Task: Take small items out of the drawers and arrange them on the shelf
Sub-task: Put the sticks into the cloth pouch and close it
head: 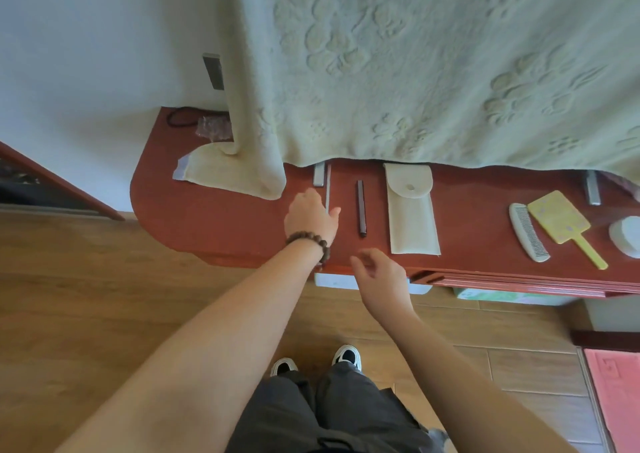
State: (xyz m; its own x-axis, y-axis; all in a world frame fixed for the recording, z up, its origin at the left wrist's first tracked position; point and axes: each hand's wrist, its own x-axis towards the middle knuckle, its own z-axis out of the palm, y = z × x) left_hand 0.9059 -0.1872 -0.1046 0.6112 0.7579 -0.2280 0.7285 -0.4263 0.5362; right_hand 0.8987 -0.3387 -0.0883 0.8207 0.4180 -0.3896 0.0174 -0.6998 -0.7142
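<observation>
Red-brown wooden shelf (214, 217) carries a thin grey stick (328, 189) under the left hand (311, 215), whose grip I cannot tell; the right hand (381, 279) hangs loosely open, holding nothing.

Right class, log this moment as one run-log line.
left hand: on thin grey stick | right hand: empty, open | shelf: dark stick, pouch, comb

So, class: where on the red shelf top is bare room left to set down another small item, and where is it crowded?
Bare patches: the rounded left end of the shelf, below the towel corner; the strip between the cream pouch and the white comb. Crowded: around the left hand on the thin pale stick, beside the dark pen; the far right by the yellow mirror.
</observation>
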